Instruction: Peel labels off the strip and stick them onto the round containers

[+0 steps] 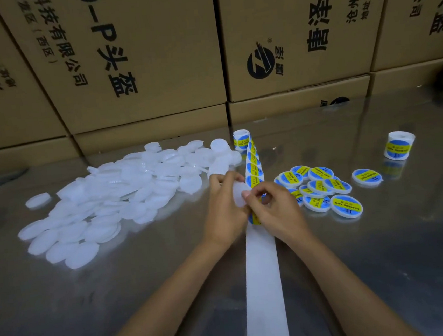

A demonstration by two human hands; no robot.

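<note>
A white backing strip (263, 285) runs from the table's near edge up to a small label roll (241, 139), carrying blue-and-yellow round labels (252, 166) on its far half. My left hand (225, 208) grips a plain white round container (238, 195) just left of the strip. My right hand (275, 206) pinches a label on the strip next to that container. A big heap of unlabelled white containers (114, 194) lies to the left. Several labelled containers (322, 188) lie to the right.
The work surface is a shiny metal table (386, 260). A second label roll (399, 145) stands at the right. Stacked cardboard boxes (151, 66) form a wall along the table's far edge.
</note>
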